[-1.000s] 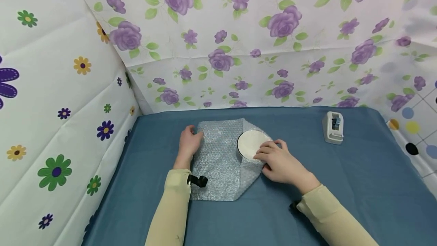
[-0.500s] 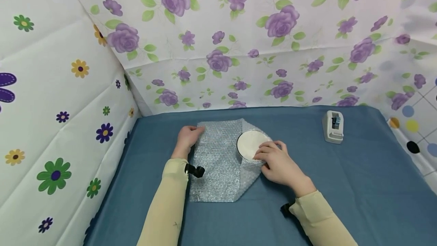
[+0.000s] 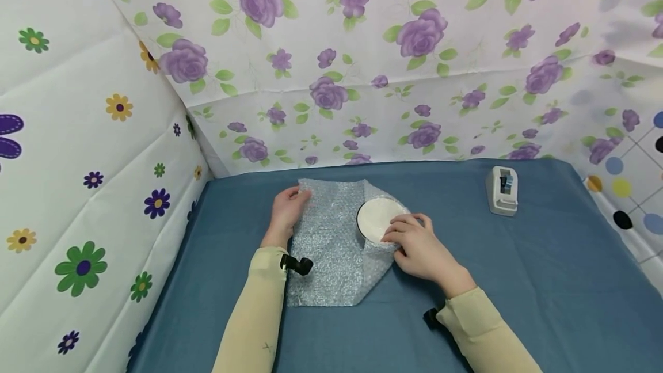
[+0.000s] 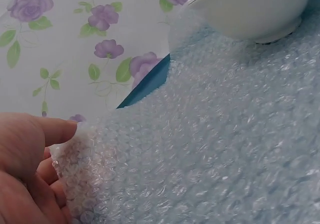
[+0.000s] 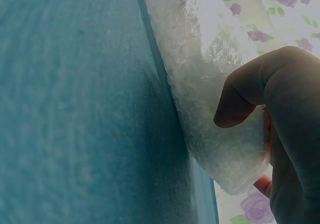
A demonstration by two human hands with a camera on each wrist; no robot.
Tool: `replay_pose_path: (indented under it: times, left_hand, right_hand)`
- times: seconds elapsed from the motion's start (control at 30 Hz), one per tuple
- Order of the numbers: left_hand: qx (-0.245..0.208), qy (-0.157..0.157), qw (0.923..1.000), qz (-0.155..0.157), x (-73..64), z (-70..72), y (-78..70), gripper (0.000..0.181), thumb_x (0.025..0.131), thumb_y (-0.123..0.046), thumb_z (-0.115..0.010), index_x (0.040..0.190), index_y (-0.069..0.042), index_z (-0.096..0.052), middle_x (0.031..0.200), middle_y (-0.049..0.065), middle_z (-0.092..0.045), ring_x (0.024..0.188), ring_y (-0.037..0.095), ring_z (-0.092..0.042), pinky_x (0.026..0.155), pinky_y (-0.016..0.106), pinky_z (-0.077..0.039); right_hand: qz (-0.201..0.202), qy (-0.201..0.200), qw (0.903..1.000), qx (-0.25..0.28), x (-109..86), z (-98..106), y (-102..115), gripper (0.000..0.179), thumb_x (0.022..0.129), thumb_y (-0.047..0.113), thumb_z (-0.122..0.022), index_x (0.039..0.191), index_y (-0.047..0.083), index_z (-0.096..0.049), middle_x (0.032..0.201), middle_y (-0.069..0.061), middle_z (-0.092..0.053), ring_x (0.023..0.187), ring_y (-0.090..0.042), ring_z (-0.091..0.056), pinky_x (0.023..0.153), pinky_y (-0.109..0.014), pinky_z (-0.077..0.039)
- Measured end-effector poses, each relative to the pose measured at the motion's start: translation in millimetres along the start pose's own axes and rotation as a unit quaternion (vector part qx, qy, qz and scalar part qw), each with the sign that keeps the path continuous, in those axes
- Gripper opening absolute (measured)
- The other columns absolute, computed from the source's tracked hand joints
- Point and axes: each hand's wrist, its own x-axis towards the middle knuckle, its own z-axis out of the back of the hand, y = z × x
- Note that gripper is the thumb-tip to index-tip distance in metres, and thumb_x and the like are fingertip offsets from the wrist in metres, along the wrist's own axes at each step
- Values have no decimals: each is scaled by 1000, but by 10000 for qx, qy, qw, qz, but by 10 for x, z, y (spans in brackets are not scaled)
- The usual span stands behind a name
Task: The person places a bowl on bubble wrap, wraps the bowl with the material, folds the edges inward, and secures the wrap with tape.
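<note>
A white bowl [image 3: 377, 220] with a dark rim stands upright on a sheet of bubble wrap [image 3: 327, 246], whose right side is folded up against it. My left hand [image 3: 288, 212] pinches the sheet's far left corner between thumb and fingers; in the left wrist view that corner is raised beside the thumb [image 4: 59, 131]. My right hand [image 3: 422, 249] holds the folded wrap to the bowl's right side, fingertips over the rim. In the right wrist view the thumb [image 5: 239, 103] presses on the wrap from outside, and the bowl is hidden behind the wrap.
A white tape dispenser [image 3: 502, 191] stands at the back right of the blue-covered table [image 3: 559, 281]. Flowered sheets hang behind the table [image 3: 331, 131] and along its left side [image 3: 103, 217].
My left hand has closed on the far left corner of the bubble wrap and lifted it slightly. The right hand keeps its hold at the bowl, its forearm shifted a little left.
</note>
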Motion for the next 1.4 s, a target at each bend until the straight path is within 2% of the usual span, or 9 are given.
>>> replay_pose_path:
  times: [0.13, 0.4, 0.5, 0.63, 0.77, 0.87, 1.0, 1.2, 1.4]
  left_hand:
    - [-274, -194, 9987, -374, -39, -57, -24, 30, 106, -21, -71, 130, -4, -73, 136, 17, -70, 125, 33, -66, 103, 52, -52]
    - [-599, -747, 9903, -1003, -168, -146, 47, 24, 104, -10, -72, 126, -1, -75, 127, 14, -76, 116, 28, -73, 91, 37, -60]
    - [-568, -933, 9874, -1142, -219, -169, 95, 20, 104, -8, -72, 121, 0, -77, 122, 13, -78, 109, 24, -75, 87, 30, -60]
    - [-516, -1096, 9841, -1298, -271, -193, 148, 15, 103, -8, -73, 115, 0, -78, 114, 12, -80, 98, 18, -77, 83, 25, -59]
    - [-570, -1138, 9806, -1493, -297, -208, 150, 14, 102, -6, -73, 113, 2, -77, 113, 13, -80, 96, 15, -77, 82, 23, -59]
    - [-610, -1158, 9793, -1546, -310, -209, 128, 13, 101, -5, -73, 112, 2, -77, 113, 14, -79, 98, 16, -75, 82, 22, -58]
    - [-614, -1202, 9800, -1459, -306, -198, 137, 14, 101, -6, -74, 112, 3, -77, 114, 12, -79, 100, 14, -72, 81, 19, -55]
    - [-663, -1141, 9807, -1440, -289, -186, 149, 22, 102, -11, -76, 117, 4, -76, 121, 15, -77, 107, 16, -72, 84, 17, -55]
    - [-636, -1162, 9809, -1426, -294, -194, 136, 25, 102, -12, -76, 120, 6, -75, 124, 19, -75, 102, 10, -71, 81, 15, -54]
  right_hand:
    - [-32, -1, 10000, 20, -5, 10, -9, 29, 93, 2, -66, 107, 21, -82, 114, 5, -72, 134, -26, -54, 114, -64, -25]
    - [-55, -37, 10000, 6, -22, 5, -16, 29, 92, 1, -66, 107, 20, -82, 114, 4, -73, 134, -26, -54, 114, -65, -26]
    - [-44, -31, 10000, 16, -16, -6, -13, 29, 93, 1, -66, 107, 21, -82, 114, 4, -73, 135, -26, -53, 114, -65, -25]
    - [-35, -20, 10000, 64, -11, -8, -8, 30, 93, 1, -65, 107, 21, -82, 114, 4, -73, 135, -26, -54, 114, -66, -25]
    - [-41, -31, 10000, 84, -11, 10, -6, 31, 93, 0, -65, 106, 21, -82, 114, 4, -73, 135, -26, -54, 114, -65, -25]
    - [-32, -45, 10000, 74, -9, 22, -4, 31, 93, -1, -65, 106, 21, -82, 114, 5, -73, 135, -26, -54, 114, -65, -26]
    - [-19, -48, 10000, 84, -9, 20, 1, 31, 93, -1, -64, 106, 21, -82, 114, 4, -73, 134, -26, -54, 114, -65, -25]
    - [-46, -34, 10000, 74, -7, -1, 2, 30, 92, 0, -66, 107, 21, -82, 115, 3, -73, 134, -26, -54, 114, -65, -25]
    - [-31, -28, 9999, 103, 2, -1, 7, 31, 93, 0, -65, 108, 21, -83, 115, 3, -73, 134, -26, -54, 114, -65, -25]
